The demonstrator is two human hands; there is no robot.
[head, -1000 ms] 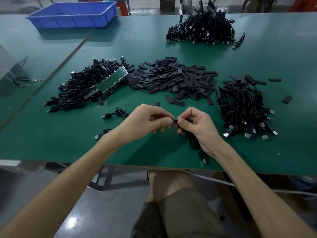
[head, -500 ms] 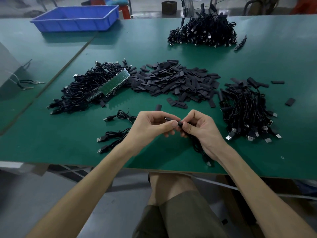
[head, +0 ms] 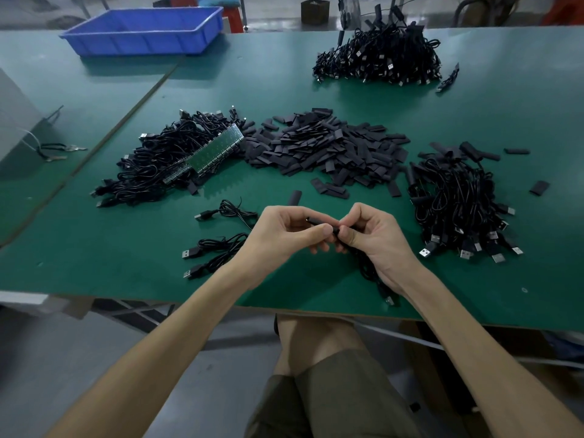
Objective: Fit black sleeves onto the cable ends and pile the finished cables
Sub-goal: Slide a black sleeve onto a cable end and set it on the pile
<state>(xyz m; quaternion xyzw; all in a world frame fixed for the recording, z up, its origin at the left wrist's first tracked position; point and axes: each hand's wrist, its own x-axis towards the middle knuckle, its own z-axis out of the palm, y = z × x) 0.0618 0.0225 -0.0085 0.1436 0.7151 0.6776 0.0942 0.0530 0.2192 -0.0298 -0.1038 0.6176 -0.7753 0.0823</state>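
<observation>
So the hands have drifted apart a touch since a second ago: left hand [head: 286, 230] pinches the black sleeve [head: 328, 230], right hand [head: 373, 237] grips the cable [head: 368, 267] trailing below its wrist. Looks like the sleeve's sliding on, nearly ready for the pile [head: 458, 200] to the right.

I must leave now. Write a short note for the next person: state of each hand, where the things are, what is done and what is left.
Left hand and right hand: both pinch one cable end with a sleeve; whether it is fully on cannot be told. The cable trails under the right hand to the table edge.
Sleeves: loose heap mid-table.
Cable piles: left, right, far; three loose cables by the left hand.
Left: finish this sleeve, pile the cable, continue.
</observation>
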